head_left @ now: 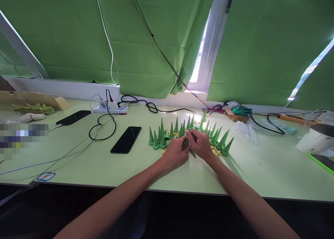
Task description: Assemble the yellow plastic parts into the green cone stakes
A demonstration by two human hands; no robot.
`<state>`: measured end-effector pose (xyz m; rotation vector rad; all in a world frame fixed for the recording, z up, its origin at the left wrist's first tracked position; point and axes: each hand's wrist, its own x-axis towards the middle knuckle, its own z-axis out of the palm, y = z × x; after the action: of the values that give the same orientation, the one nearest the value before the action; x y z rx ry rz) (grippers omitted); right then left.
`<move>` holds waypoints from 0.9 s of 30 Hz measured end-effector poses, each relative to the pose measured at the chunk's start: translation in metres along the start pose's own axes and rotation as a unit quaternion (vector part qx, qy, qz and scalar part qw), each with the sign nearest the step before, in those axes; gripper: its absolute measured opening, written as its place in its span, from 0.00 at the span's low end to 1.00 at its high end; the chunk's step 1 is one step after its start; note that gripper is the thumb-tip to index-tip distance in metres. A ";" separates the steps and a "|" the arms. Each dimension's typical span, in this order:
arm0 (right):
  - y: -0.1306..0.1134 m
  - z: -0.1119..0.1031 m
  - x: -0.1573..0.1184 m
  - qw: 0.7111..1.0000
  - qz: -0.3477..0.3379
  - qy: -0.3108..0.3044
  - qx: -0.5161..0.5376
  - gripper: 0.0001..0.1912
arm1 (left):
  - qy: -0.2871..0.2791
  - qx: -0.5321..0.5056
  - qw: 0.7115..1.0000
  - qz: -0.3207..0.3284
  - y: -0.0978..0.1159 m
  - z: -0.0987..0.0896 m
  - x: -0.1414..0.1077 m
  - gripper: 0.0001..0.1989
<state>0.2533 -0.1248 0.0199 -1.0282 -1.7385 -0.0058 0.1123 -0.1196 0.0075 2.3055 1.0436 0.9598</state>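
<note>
Several green pointed cones (156,140) with round bases stand in a cluster on the table. Small yellow pieces (216,150) lie scattered among them. At the near side of the cluster, my left hand (175,151) is closed around a green cone (186,143), partly covered by the fingers. My right hand (200,143) meets it from the right, its thumb and fingers pinched together at the top of that cone. Whatever sits in this pinch is hidden. Below the hands, a green tip (193,154) shows just above the table.
Left of the cones lies a black phone (126,140), with another phone (73,117) farther left. Cables run from a power strip (111,108) at the back. On the right are a clear plastic bag (246,131), a small cardboard box (236,116) and a white cup (314,140).
</note>
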 end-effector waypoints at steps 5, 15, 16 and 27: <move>0.002 0.000 0.001 0.999 0.021 -0.003 0.024 0.22 | 0.001 0.024 0.999 -0.023 -0.003 0.001 0.000 0.10; 0.019 0.002 0.004 0.993 0.099 -0.058 -0.029 0.17 | 0.004 0.071 0.997 -0.025 -0.002 -0.002 0.000 0.11; 0.021 0.003 0.004 0.991 0.104 -0.077 -0.036 0.15 | 0.002 0.076 0.997 -0.027 -0.002 -0.002 -0.001 0.10; 0.031 0.004 0.000 0.972 0.112 -0.193 -0.076 0.06 | -0.021 0.108 0.993 -0.047 -0.003 -0.001 -0.002 0.08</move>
<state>0.2700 -0.1033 0.0039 -1.4080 -1.9800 0.2205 0.1091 -0.1187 0.0059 2.4106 1.2812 0.7928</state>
